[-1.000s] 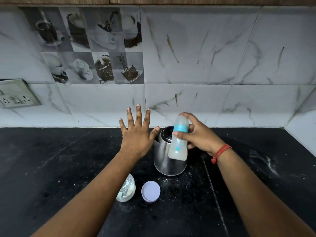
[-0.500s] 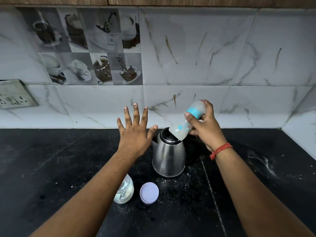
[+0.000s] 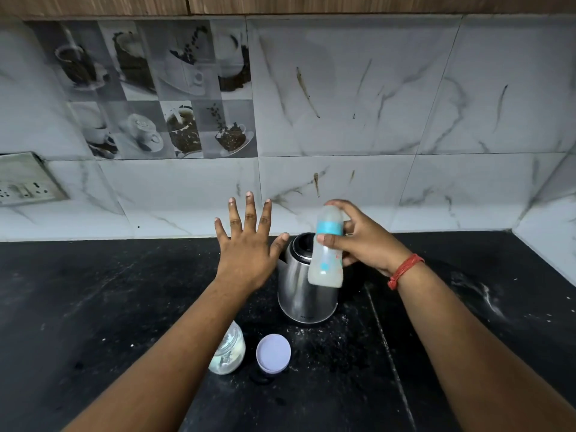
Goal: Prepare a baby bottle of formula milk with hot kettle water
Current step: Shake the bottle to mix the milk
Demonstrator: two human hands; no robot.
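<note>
I see dim, cool, even light; the wall tiles (image 3: 343,104) are brightest. The black counter (image 3: 93,307) swallows detail. Tile lines bow at the edges; the bottle (image 3: 325,260) is motion-blurred.

Home kitchen, black stone counter (image 3: 93,291), marble-look tiled backsplash (image 3: 358,104), coffee-cup picture tiles (image 3: 156,88), steel kettle (image 3: 299,291)
</note>
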